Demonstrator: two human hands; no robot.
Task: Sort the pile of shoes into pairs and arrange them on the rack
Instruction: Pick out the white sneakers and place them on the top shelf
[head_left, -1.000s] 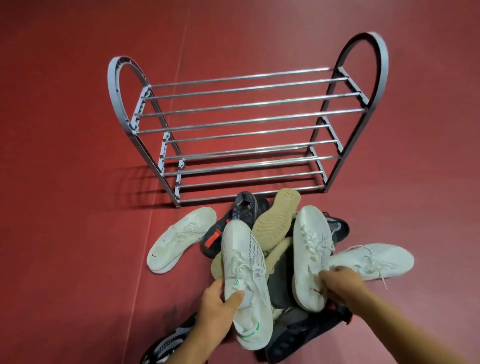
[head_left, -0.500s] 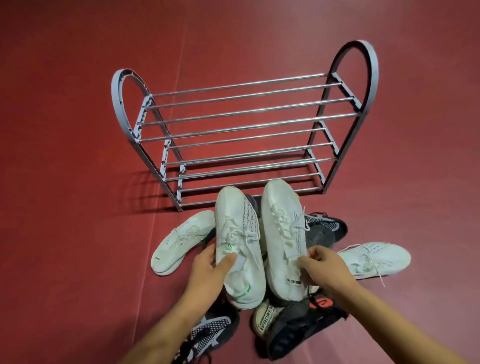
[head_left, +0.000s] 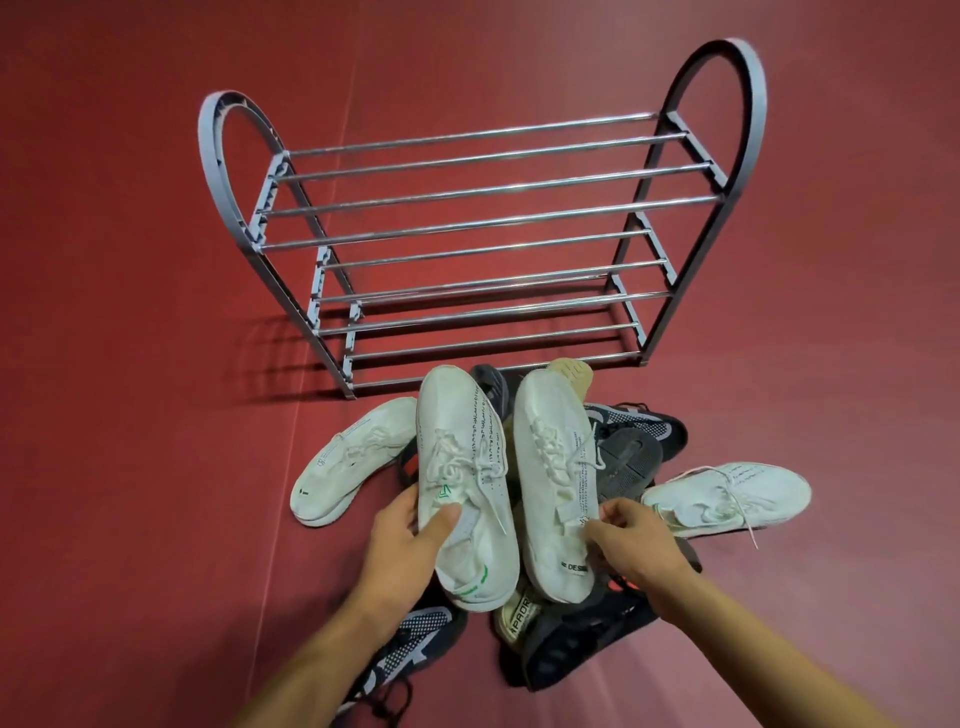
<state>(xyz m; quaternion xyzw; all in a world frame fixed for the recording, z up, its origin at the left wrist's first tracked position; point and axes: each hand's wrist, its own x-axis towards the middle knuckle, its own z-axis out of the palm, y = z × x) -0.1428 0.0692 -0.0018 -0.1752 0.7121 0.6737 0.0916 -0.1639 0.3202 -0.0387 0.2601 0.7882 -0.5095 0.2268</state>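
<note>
- Both white shoes have risen from the pile since a second ago and now sit side by side at the centre of the frame, toes toward the shoe rack (head_left: 483, 228).
- Left hand (head_left: 410, 540): its grip is closed round the green-marked white shoe (head_left: 462, 483), thumb over the tongue, fingers underneath.
- Right hand (head_left: 636, 545): its grip pinches the right-hand white shoe (head_left: 553, 478) at the side near the collar.
- Below them lies the pile (head_left: 623, 447) of dark and beige shoes on the red floor (head_left: 130, 364).
- Another white shoe (head_left: 353, 457) lies left of centre; a fourth white shoe (head_left: 727, 499) lies at right.
- A dark mesh shoe (head_left: 410, 644) lies under the left forearm, low in the frame.
</note>
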